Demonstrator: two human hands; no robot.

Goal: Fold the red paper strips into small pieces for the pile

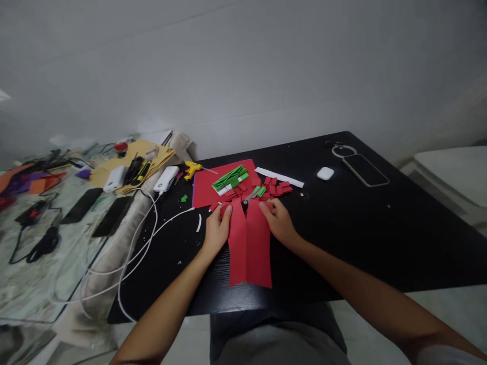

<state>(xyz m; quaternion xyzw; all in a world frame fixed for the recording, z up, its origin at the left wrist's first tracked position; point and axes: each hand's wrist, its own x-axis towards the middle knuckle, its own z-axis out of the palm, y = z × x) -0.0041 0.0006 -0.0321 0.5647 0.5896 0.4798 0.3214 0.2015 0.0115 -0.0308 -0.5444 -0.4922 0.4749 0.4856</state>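
A long red paper sheet (249, 243) lies on the black table (380, 228), creased down its middle and reaching the near edge. My left hand (216, 230) rests on its left top corner, fingers pressed on the paper. My right hand (278, 220) holds the right top corner the same way. Just beyond the hands lie several small red paper pieces (276, 186), green paper strips (230, 177), scissors (251, 195) and a larger red sheet (207, 187).
A yellow glue gun (192, 169), a white power bank (166, 178) with white cables (144, 243), a white paper strip (279, 177), an earbud case (325, 173) and a phone (365, 170) lie on the table. A cluttered surface with phones and envelopes sits to the left.
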